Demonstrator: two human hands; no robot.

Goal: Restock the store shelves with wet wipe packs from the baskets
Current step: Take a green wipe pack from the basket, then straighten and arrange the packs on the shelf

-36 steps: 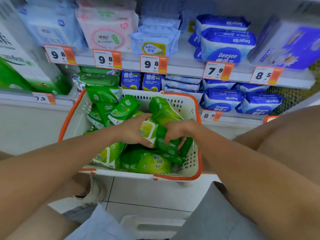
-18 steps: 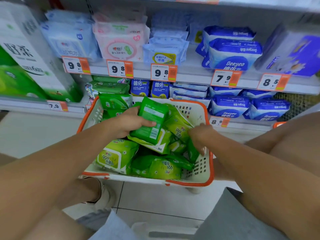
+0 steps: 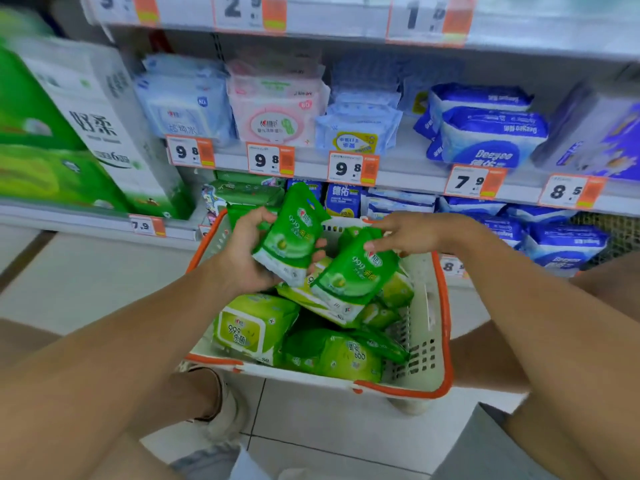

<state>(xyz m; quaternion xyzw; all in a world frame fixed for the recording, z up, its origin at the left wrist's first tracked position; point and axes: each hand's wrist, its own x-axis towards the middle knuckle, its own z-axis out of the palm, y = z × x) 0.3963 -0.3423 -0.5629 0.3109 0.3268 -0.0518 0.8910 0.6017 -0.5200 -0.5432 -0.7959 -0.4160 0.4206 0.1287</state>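
Above the basket (image 3: 440, 306), left hand (image 3: 242, 251) grips one green wipe pack (image 3: 294, 233), right hand (image 3: 405, 233) pinches another pack (image 3: 353, 275).

Pretty bright, even store lighting, soft and flat with no hard shadows. Motion blur smears the big green-and-white tissue carton (image 3: 62, 133) on the left and the white-and-orange price tags (image 3: 249, 12) along the top edge. Wide-angle lens bends the shelf edges outward. The white plastic basket with orange rim (image 3: 429, 341) stays fairly sharp.

Packs (image 3: 313, 348) in basket (image 3: 434, 327) (before shelves (image 3: 408, 173)).
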